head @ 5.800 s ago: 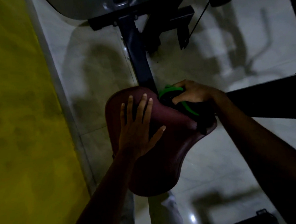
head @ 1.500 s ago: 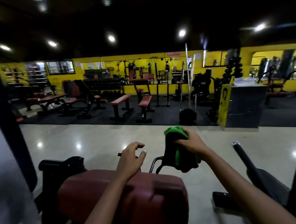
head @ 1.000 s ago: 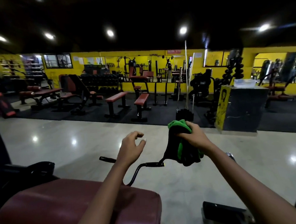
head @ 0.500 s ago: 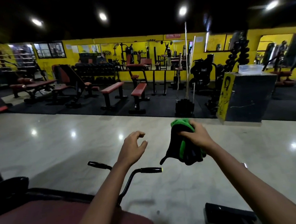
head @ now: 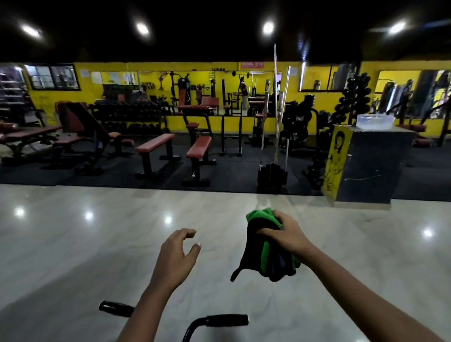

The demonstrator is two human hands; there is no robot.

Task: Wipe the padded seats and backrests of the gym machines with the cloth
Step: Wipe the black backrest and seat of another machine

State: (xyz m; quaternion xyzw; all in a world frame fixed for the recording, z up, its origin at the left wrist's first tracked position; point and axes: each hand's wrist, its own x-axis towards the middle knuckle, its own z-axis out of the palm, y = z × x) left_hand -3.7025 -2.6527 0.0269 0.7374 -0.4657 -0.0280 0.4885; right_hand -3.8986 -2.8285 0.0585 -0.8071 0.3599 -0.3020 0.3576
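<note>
My right hand grips a bunched green and black cloth in the air in front of me, above the pale polished floor. My left hand hovers beside it with loosely curled fingers and holds nothing. Below the hands are the black handlebar grips of a machine. Red padded flat benches and an incline bench stand far across the room on black matting.
A wide glossy floor lies between me and the equipment. A black and yellow counter with a clear tub stands at right. A bar holder with upright bars, dumbbell racks and mirrors line the yellow back wall.
The view has lifted from the dark red seat to the gym hall. The red padded seat has dropped out of the frame; both hands hold their pose, the cloth still in the right.
</note>
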